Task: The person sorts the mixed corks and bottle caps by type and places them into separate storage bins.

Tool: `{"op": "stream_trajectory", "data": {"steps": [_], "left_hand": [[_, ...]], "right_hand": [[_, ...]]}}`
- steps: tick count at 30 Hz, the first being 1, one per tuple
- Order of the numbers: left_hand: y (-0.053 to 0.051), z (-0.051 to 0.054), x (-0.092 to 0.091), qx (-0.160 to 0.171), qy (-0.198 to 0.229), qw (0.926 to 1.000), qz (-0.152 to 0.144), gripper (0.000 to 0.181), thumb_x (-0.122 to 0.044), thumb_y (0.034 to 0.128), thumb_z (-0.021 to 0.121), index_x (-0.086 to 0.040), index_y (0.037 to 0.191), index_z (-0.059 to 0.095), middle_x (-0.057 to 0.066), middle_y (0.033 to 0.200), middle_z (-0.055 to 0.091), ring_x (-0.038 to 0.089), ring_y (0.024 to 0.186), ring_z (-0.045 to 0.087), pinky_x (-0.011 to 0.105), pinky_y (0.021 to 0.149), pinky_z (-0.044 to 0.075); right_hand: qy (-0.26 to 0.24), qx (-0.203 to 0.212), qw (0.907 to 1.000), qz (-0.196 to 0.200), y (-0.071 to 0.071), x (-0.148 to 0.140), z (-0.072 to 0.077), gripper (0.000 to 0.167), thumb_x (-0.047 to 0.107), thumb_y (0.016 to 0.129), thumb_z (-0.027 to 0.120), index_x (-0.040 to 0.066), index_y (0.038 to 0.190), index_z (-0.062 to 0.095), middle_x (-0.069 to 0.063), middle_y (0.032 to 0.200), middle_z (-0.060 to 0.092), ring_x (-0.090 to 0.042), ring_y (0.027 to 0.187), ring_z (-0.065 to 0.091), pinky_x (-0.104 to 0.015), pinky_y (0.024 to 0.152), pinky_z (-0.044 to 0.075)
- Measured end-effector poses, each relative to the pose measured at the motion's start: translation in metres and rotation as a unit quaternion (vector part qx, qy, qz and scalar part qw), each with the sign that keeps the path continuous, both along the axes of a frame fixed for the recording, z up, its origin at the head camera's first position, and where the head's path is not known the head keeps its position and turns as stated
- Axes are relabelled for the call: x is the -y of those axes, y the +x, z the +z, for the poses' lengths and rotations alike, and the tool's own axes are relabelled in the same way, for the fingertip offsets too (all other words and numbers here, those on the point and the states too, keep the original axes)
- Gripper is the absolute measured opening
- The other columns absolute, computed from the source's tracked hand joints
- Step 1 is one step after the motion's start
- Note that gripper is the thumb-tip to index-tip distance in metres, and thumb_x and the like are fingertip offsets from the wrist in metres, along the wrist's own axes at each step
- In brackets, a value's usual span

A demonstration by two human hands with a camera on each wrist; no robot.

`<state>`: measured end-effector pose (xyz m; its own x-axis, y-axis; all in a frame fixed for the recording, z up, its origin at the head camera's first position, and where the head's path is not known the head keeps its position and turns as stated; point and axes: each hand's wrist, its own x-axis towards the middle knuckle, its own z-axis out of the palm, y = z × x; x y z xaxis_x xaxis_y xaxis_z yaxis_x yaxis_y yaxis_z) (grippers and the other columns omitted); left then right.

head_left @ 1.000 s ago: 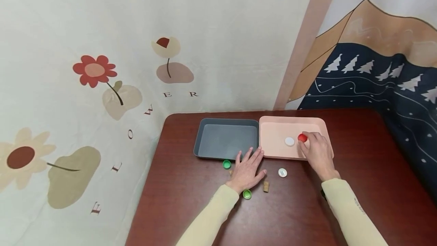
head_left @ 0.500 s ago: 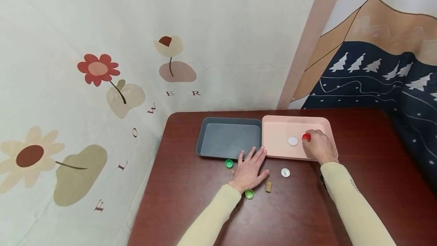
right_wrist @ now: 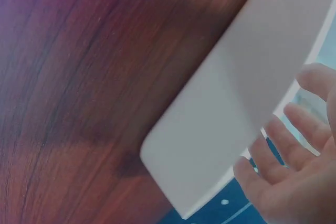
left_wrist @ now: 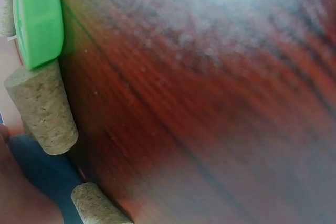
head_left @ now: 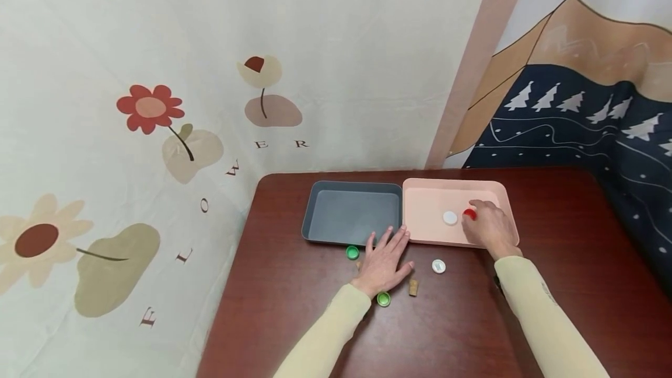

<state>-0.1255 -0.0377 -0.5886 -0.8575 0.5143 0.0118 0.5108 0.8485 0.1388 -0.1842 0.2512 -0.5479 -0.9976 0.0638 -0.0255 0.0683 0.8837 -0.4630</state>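
Closest in, the left hand (head_left: 381,265) lies fingers splayed. Beyond, the right hand (head_left: 490,227) has finger and thumb about the red cap (head_left: 469,214) inside the pink tray (head_left: 427,197); whether pinching, I can't tell. Likely light and stiff, best held by its rim. The head view shows the cap; the right wrist's doesn't.

The head camera looks ahead and down from high up; both wrist cameras see the same table (head_left: 446,331) from close by.
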Motion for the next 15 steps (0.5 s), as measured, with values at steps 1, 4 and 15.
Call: {"op": "stream_trajectory", "data": {"steps": [1, 4, 15], "left_hand": [[0.000, 0.000, 0.000, -0.001, 0.001, 1.0000, 0.000, 0.071, -0.056, 0.1055, 0.042, -0.022, 0.166, 0.027, -0.009, 0.172, 0.018, 0.020, 0.158, 0.018, 0.058, 0.121, 0.018], [0.000, 0.000, 0.000, -0.002, 0.004, 1.0000, 0.002, 0.071, -0.056, 0.1053, 0.043, -0.023, 0.166, 0.028, -0.010, 0.172, 0.018, 0.020, 0.158, 0.018, 0.058, 0.121, 0.019], [-0.002, -0.002, 0.000, -0.004, 0.015, 0.9999, -0.002, 0.070, -0.055, 0.1053, 0.044, -0.021, 0.165, 0.031, -0.009, 0.172, 0.021, 0.020, 0.157, 0.020, 0.059, 0.120, 0.020]], "right_hand": [[0.004, -0.020, 0.9998, 0.002, 0.002, 0.001, 0.001, 0.049, 0.022, 0.097, 0.066, -0.002, 0.139, 0.058, -0.033, 0.131, 0.057, -0.051, 0.112, 0.057, -0.065, 0.100, 0.045], [0.003, -0.086, 0.9962, 0.011, 0.009, 0.006, 0.004, 0.045, 0.020, 0.096, 0.069, -0.002, 0.134, 0.062, -0.033, 0.129, 0.060, -0.051, 0.109, 0.059, -0.064, 0.096, 0.046], [-0.041, -0.226, 0.9728, 0.026, 0.044, 0.031, -0.002, 0.038, 0.017, 0.093, 0.072, -0.002, 0.126, 0.068, -0.027, 0.130, 0.062, -0.050, 0.121, 0.054, -0.067, 0.096, 0.041]]}}
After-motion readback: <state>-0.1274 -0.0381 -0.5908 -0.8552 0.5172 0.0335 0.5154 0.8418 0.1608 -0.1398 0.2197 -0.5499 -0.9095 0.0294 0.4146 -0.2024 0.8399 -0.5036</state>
